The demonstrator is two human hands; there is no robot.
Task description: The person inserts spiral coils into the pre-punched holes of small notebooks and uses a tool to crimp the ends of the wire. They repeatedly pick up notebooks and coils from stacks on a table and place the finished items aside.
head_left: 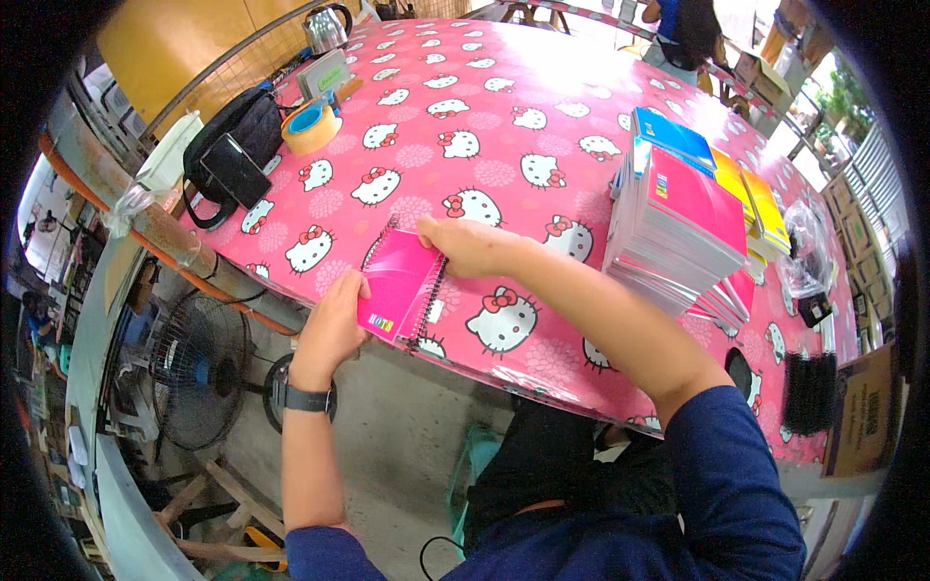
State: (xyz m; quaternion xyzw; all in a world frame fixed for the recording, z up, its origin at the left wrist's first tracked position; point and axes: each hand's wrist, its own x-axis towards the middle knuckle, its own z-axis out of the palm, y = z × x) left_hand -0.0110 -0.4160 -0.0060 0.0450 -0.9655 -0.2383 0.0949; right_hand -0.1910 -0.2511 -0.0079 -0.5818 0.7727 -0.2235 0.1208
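Observation:
A small pink notebook (392, 281) lies at the near edge of the table, with a black spiral coil (432, 298) running along its right side. My left hand (334, 320) grips the notebook's lower left edge, thumb on top of the cover. At the notebook's upper right corner, my right hand (463, 246) is closed on the upper end of the coil; its fingertips are partly hidden. To the right stands a tall stack of pink notebooks (678, 208), with blue notebooks (673, 137) and yellow notebooks (760, 208) behind and beside it.
Pink patterned cloth (542, 77) covers the table. At the left lie a black bag (237, 131), a phone (235, 169) and tape rolls (310, 126). Black coils (810, 392) and clear plastic (809, 247) are at the right. A fan (199, 368) stands below left. Another person (683, 34) is at the far side.

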